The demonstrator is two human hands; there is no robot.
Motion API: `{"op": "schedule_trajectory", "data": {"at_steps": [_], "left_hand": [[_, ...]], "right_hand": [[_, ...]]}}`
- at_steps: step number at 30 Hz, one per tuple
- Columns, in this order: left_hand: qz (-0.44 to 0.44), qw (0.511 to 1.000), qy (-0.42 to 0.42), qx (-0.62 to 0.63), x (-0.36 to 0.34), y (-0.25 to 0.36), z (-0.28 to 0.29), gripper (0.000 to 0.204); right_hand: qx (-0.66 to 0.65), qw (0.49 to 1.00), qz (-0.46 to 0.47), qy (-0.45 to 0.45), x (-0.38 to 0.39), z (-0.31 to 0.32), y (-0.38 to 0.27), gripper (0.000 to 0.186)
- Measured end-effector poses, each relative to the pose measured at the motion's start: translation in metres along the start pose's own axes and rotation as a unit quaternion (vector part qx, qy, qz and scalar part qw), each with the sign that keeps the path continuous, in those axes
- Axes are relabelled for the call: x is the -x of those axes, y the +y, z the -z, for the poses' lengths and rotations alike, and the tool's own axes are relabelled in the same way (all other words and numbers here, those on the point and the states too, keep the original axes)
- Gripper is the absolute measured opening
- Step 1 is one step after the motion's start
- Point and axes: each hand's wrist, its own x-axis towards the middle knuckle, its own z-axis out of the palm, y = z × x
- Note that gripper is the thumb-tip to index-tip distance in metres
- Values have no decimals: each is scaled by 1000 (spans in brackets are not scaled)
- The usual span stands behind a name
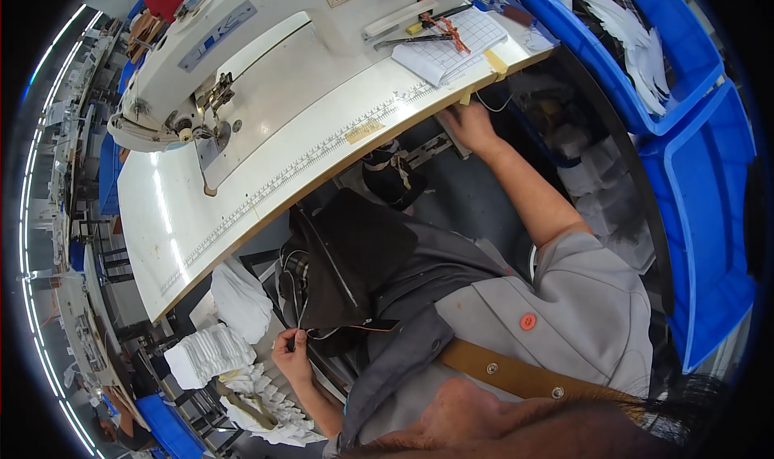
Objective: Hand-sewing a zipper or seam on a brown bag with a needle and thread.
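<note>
A dark brown-black fabric piece [334, 253] with a light zipper-like line lies across my lap. My left hand [294, 361] pinches a thin pale cord or edging at the fabric's lower left edge, thumb against fingers. Stretched out to the right, my right hand [472, 127] is at the front edge of the sewing table [266, 197], partly beneath it. Its fingertips are hidden by the tabletop, so what they touch cannot be made out. On the table stands a white sewing machine [274, 16], its needle area [214, 124] at the left and no cloth under it.
A ruler strip [322, 149] runs along the table's front edge. Tweezers [411, 41] and gridded paper [451, 52] lie at the right. Blue bins [701, 217] stand at far right. Stacked white pieces [210, 354] sit left of my lap. A dark object [391, 177] is under the table.
</note>
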Motion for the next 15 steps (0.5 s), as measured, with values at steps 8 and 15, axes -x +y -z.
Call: {"op": "schedule_trajectory", "data": {"at_steps": [8,15], "left_hand": [[9,1000,2,-5,3,12,-8,30],[3,1000,6,-12,2,1,-5,28]], "right_hand": [[-57,986,100,-122,-16,-58,-58,32],[-66,973,146,-164,-19,-74,-54,39]]}}
